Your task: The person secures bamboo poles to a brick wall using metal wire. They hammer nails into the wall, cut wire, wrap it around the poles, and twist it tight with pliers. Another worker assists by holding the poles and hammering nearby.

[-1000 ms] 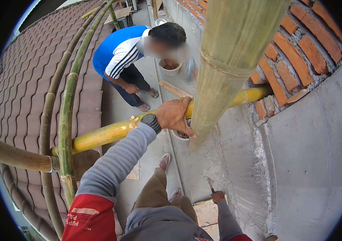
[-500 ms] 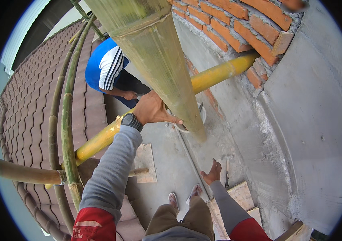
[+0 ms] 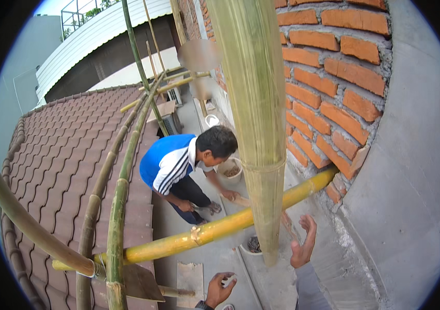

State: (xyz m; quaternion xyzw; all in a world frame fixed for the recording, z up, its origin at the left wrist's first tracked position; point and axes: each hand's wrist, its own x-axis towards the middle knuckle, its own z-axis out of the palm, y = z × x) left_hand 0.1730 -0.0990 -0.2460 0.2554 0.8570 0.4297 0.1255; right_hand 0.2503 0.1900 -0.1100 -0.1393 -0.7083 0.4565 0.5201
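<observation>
A thick pale-green bamboo pole stands upright in front of me. A yellow bamboo pole runs crosswise behind it, one end at the brick wall. My left hand is low, below the yellow pole, empty, with its fingers curved and apart. Just right of the upright pole's lower end, my right hand is raised and empty, thumb and fingers apart. Neither hand visibly touches the bamboo. Part of a bucket with dark contents shows behind the pole's lower end.
A co-worker in a blue and white shirt bends beyond the yellow pole, near a bucket of brown material. A brick wall and smooth grey wall rise at right. Long bamboo poles border the tiled roof at left.
My left hand has let go of the bamboo and dropped lower. My right hand has risen toward the pole. The view has tilted up, showing more of the co-worker, who now leans right.
</observation>
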